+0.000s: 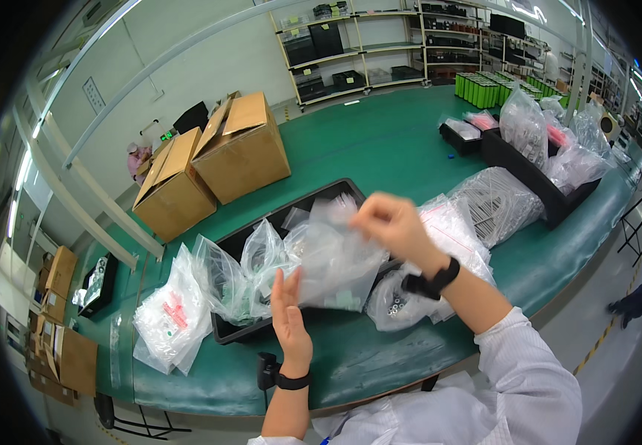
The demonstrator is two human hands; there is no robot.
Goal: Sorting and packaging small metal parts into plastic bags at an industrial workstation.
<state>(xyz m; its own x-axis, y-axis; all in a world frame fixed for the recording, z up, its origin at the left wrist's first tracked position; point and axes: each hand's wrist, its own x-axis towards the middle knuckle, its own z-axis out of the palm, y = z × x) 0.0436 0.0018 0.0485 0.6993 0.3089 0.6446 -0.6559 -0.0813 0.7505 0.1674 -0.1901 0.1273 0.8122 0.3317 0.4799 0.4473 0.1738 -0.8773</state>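
My right hand (394,226) pinches the top edge of a clear plastic bag (339,271), which hangs over a black tray (238,334) and is partly smeared by motion. At the bag's left side my left hand (291,330) is held upright with its fingers stretched out; whether it touches the plastic I cannot tell. Other clear bags (221,278) with small greenish pieces stand in the tray. Just right of the tray, below my right wrist, lies a bag of small metal rings (397,305). Flat clear bags with red marks (171,315) lie to the left.
Two cardboard boxes (243,152) stand behind the tray on the green table (351,141). A bag of long thin rods (495,204) lies at right, beside a black bin (532,174) of bagged parts. Green cylinders (477,90) stand far right. Shelves (365,52) line the wall.
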